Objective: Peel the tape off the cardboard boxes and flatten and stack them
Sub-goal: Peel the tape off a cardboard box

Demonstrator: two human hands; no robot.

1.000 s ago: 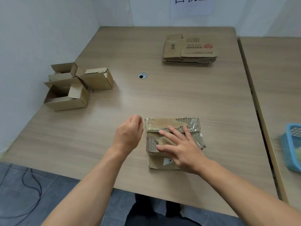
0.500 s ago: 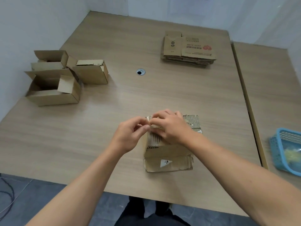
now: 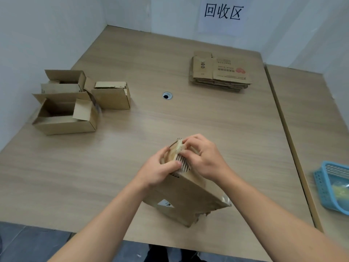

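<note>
A worn brown cardboard box (image 3: 187,197) with a white label lies tilted near the table's front edge, its far end lifted. My left hand (image 3: 160,170) grips that far end from the left, thumb on the torn corrugated flap. My right hand (image 3: 203,157) curls over the same end from the right and pinches the flap's edge, where clear tape shows. A stack of flattened boxes (image 3: 220,72) lies at the back of the table. Three open boxes (image 3: 64,114) stand at the left.
The wooden table (image 3: 226,125) has a cable hole (image 3: 167,95) in its middle. A blue plastic basket (image 3: 332,186) sits on the neighbouring table at the right. White walls close in at the left and back, with a paper sign (image 3: 222,14).
The box was lying flat under my right palm; both hands have closed on its far end and raised it, turning the box at an angle. The camera has tilted up.
</note>
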